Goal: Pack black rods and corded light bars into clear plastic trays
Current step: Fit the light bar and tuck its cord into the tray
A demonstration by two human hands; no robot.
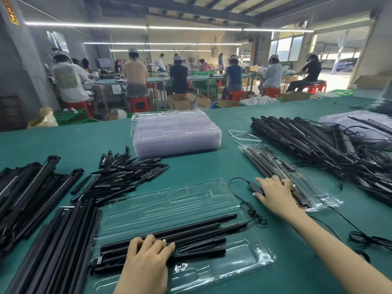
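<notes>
A clear plastic tray point(169, 200) lies open in front of me on the green table. Several black rods point(191, 228) lie across its near half. My left hand point(148, 253) rests palm down on those rods, fingers curled over them. My right hand point(273, 194) reaches to the right; its fingers rest on a packed clear tray point(318, 200) and its thumb touches a small black adapter point(255, 187) on a thin cord point(250, 209). Whether it grips the adapter is unclear.
A stack of clear trays point(176, 132) stands at the table's middle. Short black rods point(125, 175) are heaped at centre left, long black bars point(53, 240) at the near left, corded light bars point(318, 141) at the right. Workers sit at benches beyond the table.
</notes>
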